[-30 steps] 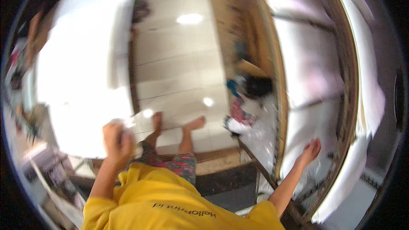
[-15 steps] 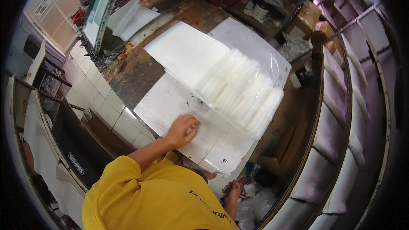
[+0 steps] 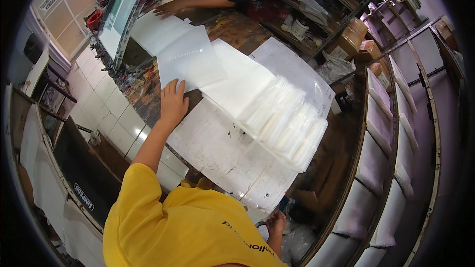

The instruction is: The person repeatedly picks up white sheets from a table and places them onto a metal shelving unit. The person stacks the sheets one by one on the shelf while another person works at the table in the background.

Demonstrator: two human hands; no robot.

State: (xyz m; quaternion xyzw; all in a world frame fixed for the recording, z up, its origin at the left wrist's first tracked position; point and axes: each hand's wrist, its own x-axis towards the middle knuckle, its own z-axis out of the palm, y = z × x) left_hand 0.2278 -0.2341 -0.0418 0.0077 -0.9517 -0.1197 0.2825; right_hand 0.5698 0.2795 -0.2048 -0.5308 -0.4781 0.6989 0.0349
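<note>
From the head view I see my left hand [image 3: 173, 103] laid flat on the table [image 3: 148, 89], fingers spread and straight, gripping nothing; its fingertips press the near edge of a white sheet [image 3: 190, 62] that lies just far of the hand on the paint-stained top. That sheet overlaps another sheet [image 3: 153, 32] beyond it, toward the far left. To the right of my hand a larger white sheet [image 3: 237, 86] runs under a fanned stack of clear bags [image 3: 284, 121], which spreads toward the right edge of the table. Nearer me lies a big white board [image 3: 217, 148], scuffed with dark specks, touching the stack's near side. My right hand [image 3: 275, 221] hangs low at the near right, below the table edge, beside my yellow shirt [image 3: 183, 232]; its fingers look curled around something small and dark, but I cannot tell what it is or how tight the hold is. At the far side another person's hand [image 3: 170, 8] rests flat on the far sheet, next to a framed screen [image 3: 121, 12] leaning at the far left. Shelves [image 3: 381, 133] with white panels curve down the right, and a cardboard box [image 3: 351, 37] sits at the far right.
</note>
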